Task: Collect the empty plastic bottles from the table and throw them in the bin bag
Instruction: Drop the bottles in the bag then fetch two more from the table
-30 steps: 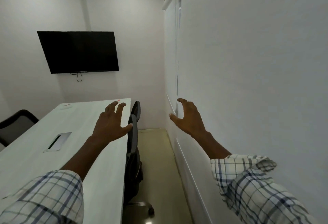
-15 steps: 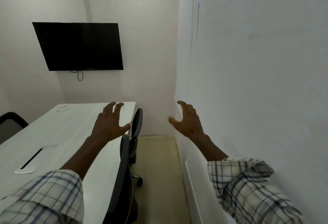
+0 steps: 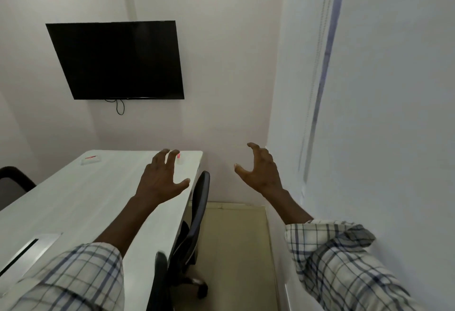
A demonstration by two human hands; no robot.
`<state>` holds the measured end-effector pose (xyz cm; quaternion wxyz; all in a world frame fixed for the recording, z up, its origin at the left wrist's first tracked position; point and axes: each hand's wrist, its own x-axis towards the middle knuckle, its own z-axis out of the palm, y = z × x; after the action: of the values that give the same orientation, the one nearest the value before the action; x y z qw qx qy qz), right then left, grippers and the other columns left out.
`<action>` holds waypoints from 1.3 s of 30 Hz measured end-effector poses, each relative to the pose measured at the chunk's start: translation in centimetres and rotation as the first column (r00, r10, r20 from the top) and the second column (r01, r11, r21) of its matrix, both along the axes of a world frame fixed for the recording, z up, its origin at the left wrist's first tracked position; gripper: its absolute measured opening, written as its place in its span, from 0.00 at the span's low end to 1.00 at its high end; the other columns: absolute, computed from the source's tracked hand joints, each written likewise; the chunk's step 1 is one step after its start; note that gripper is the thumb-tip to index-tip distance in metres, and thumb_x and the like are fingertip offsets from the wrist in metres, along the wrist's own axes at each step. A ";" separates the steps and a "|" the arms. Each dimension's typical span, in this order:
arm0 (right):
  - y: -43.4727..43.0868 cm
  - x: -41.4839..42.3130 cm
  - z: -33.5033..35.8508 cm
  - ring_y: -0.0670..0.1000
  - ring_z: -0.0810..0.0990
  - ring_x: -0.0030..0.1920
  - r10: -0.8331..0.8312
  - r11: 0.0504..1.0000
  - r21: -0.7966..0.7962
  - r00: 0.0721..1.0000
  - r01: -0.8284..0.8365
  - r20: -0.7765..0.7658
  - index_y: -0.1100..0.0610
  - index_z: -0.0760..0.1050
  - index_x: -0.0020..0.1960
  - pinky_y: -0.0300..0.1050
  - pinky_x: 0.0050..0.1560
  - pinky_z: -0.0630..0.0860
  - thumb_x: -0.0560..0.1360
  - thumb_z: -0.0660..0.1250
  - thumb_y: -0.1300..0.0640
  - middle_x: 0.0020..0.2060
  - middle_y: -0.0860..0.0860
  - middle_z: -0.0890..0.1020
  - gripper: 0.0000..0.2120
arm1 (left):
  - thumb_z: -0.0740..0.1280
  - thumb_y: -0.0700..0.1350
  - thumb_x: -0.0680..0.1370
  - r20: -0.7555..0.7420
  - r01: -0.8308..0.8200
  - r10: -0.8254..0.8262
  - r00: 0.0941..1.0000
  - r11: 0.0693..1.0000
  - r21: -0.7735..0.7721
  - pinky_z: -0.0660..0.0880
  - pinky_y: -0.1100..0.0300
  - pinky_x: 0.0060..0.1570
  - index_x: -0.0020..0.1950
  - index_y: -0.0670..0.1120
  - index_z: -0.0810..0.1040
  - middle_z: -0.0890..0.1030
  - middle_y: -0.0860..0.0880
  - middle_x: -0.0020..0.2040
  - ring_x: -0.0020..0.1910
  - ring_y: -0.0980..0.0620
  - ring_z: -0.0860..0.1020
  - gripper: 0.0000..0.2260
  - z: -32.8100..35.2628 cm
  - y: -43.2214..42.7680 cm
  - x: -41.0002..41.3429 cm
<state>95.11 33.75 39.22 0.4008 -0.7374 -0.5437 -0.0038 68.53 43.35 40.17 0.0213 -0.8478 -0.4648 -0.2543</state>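
Observation:
A small clear plastic bottle (image 3: 180, 159) with a pink cap stands near the far right corner of the long white table (image 3: 81, 202), just beyond my left fingertips. Another clear bottle (image 3: 91, 159) with a pink label lies flat at the table's far left end. My left hand (image 3: 161, 178) hovers over the table's right side, fingers spread and empty. Over the aisle between table and wall, my right hand (image 3: 259, 171) is held up with curled fingers apart, holding nothing. No bin bag is in view.
Black office chairs (image 3: 197, 214) stand along the table's right edge; another chair (image 3: 13, 182) is at the left. A black screen (image 3: 118, 60) hangs on the far wall. A cable hatch (image 3: 27, 252) is set in the tabletop. A narrow beige floor strip (image 3: 236, 249) runs along the right wall.
The view has moved forward along the aisle towards the far end of the table. Both hands stay raised and empty; the small bottle now shows at my left fingertips.

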 end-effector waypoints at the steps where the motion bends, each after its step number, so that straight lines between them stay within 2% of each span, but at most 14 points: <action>1: 2.4 1.1 -0.1 0.57 0.72 0.66 0.011 1.000 -0.003 1.000 -0.011 -0.004 0.48 0.61 0.75 0.53 0.64 0.71 0.71 0.69 0.38 0.67 0.56 0.72 0.37 | 0.71 0.60 0.70 -0.003 -0.010 0.010 1.000 1.000 0.002 0.67 0.45 0.65 0.75 0.49 0.60 0.62 0.43 0.75 0.75 0.42 0.61 0.38 0.0 2.1 1.1; 12: 28.5 10.3 -2.3 0.56 0.73 0.65 0.137 0.989 -0.049 0.990 -0.136 0.017 0.47 0.59 0.75 0.55 0.63 0.74 0.70 0.68 0.37 0.66 0.55 0.73 0.38 | 0.70 0.61 0.70 0.025 -0.127 0.128 0.991 0.990 -0.053 0.68 0.45 0.66 0.75 0.50 0.60 0.63 0.43 0.76 0.75 0.43 0.63 0.39 -1.7 24.9 10.1; 24: 59.2 16.4 -8.2 0.56 0.72 0.67 0.272 0.947 -0.146 0.957 -0.285 -0.104 0.47 0.60 0.75 0.55 0.65 0.74 0.71 0.69 0.38 0.69 0.55 0.71 0.38 | 0.71 0.61 0.70 0.027 -0.282 0.287 0.958 0.952 -0.123 0.68 0.45 0.65 0.75 0.48 0.60 0.63 0.42 0.75 0.74 0.43 0.62 0.39 -7.2 52.2 15.3; 31: 72.5 17.3 -14.0 0.57 0.72 0.68 0.345 0.886 -0.269 0.925 -0.377 -0.161 0.49 0.60 0.75 0.56 0.64 0.74 0.71 0.70 0.38 0.69 0.55 0.71 0.38 | 0.71 0.59 0.70 -0.012 -0.384 0.392 0.920 0.895 -0.226 0.70 0.45 0.63 0.74 0.46 0.61 0.65 0.42 0.74 0.73 0.42 0.65 0.38 -12.4 62.6 16.4; 39: 85.6 16.1 -22.4 0.56 0.72 0.68 0.490 0.743 -0.380 0.835 -0.551 -0.250 0.53 0.61 0.75 0.55 0.63 0.75 0.70 0.71 0.39 0.68 0.55 0.72 0.40 | 0.73 0.58 0.69 -0.056 -0.553 0.568 0.821 0.768 -0.324 0.72 0.45 0.61 0.75 0.45 0.61 0.66 0.41 0.73 0.70 0.40 0.68 0.39 -19.9 71.2 17.4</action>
<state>111.24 119.40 16.86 0.2454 -0.6249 -0.6863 0.2799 85.95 114.53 20.28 -0.0547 -0.6559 -0.7322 -0.1752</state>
